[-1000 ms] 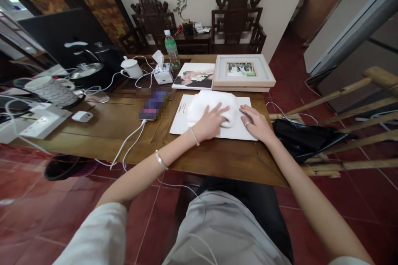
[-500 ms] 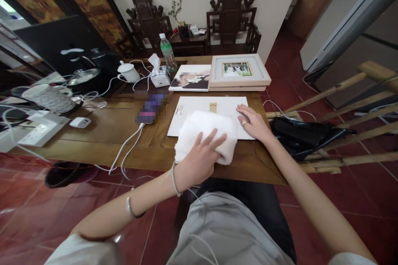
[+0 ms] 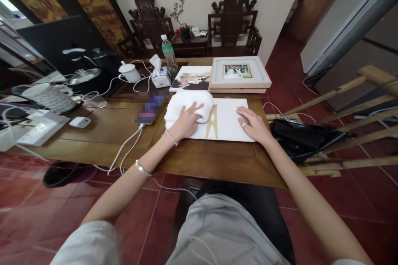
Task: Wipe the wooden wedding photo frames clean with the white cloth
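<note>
A white panel (image 3: 231,126) lies flat on the wooden table in front of me. A gold-coloured, fork-shaped stand piece (image 3: 212,124) lies along its middle. My left hand (image 3: 185,121) holds a folded white cloth (image 3: 178,105) against the panel's left part, fingers spread over it from above. The cloth covers that side of the panel and reaches past its left edge. My right hand (image 3: 253,123), with a ring on one finger, rests flat and open on the panel's right edge.
Behind the panel lie a photo print (image 3: 191,80) and framed pictures (image 3: 264,76). A bottle (image 3: 168,54), tissue box (image 3: 161,78) and lidded cup (image 3: 129,73) stand at the back left. A phone (image 3: 151,107) with cables, a charger (image 3: 80,122) and a power strip (image 3: 40,132) lie left.
My left hand and the cloth have moved left and away from me, from the panel's near middle to its left part. More of the gold piece shows. My right hand stays put.
</note>
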`<state>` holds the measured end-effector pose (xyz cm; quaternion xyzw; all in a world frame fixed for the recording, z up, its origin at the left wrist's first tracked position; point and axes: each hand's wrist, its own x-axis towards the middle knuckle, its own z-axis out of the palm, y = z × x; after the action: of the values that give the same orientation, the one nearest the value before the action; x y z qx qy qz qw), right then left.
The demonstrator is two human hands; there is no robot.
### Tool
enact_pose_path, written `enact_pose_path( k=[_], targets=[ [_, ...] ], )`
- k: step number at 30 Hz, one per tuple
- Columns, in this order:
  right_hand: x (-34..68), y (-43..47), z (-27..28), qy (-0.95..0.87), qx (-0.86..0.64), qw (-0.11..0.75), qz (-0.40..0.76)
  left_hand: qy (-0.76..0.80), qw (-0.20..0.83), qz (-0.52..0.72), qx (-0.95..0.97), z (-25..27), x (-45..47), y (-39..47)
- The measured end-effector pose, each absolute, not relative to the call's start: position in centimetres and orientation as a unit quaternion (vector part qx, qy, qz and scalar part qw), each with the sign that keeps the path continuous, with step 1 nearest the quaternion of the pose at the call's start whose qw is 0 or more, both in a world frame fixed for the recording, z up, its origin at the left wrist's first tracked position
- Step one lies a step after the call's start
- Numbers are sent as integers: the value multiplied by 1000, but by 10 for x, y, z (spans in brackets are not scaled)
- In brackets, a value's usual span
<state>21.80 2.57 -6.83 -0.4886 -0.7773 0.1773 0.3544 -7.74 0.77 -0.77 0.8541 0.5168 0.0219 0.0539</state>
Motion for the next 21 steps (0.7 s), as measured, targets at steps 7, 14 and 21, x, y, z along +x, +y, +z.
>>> enact_pose_path(
  k=[7,14,21],
  targets=[
    [216,25,-67,-777,-489,354,176,479,80,-1,874,1,-90,-86],
    [215,24,-66,-776,-490,357,174,485,85,-26,870,7,-98,-44],
    [217,24,-66,-777,-491,353,174,532,52,-7,845,1,-96,51]
  ],
)
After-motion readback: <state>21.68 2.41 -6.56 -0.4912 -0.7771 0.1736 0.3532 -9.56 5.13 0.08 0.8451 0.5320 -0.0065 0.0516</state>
